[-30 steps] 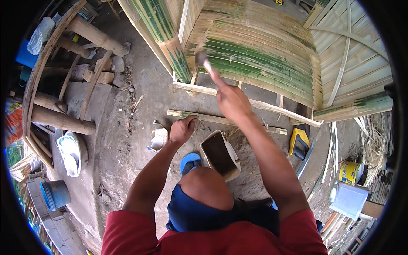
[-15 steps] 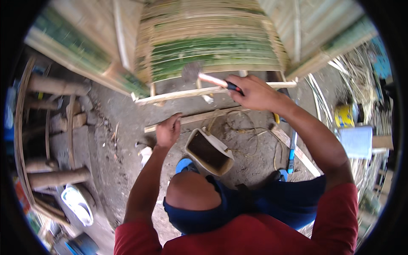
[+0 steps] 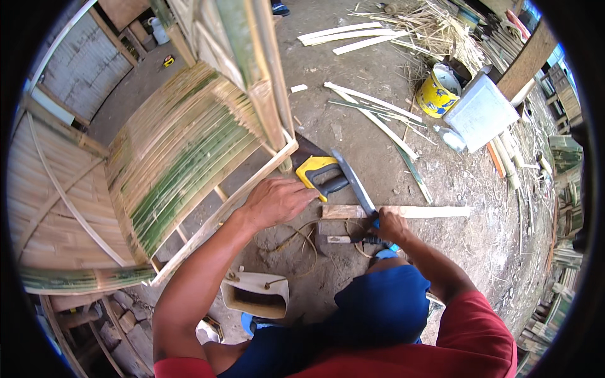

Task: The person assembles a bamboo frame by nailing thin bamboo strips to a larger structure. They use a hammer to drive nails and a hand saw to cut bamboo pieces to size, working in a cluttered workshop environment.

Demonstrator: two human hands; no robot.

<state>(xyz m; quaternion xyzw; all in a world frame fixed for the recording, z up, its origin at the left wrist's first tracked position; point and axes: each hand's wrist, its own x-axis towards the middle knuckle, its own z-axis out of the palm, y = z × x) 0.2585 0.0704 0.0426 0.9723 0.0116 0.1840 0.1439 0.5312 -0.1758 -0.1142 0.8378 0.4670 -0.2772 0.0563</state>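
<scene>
My right hand (image 3: 393,225) is closed around the blue handle of a long knife (image 3: 354,183), whose grey blade points forward and left. Just behind that hand, a hammer (image 3: 343,239) with a dark grip lies on the ground. My left hand (image 3: 277,200) is over the front rail of the bamboo-slat frame (image 3: 189,164), fingers curled together. Its fingertips meet the lower tip of a yellow-and-black handsaw handle (image 3: 321,175) in view; whether they touch it or pinch something small is hidden. A wooden board (image 3: 416,211) lies beside the knife.
A pale open container (image 3: 255,295) with a rope (image 3: 296,239) sits near my feet. Split bamboo strips (image 3: 378,120) lie ahead on the dirt floor. A yellow bucket (image 3: 438,91), a whitish plastic box (image 3: 482,113) and a bamboo-shavings heap (image 3: 435,31) stand at far right.
My view has turned to the right. The hammer has left my right hand and lies on the ground; that hand now grips the knife. My left hand has moved towards the handsaw.
</scene>
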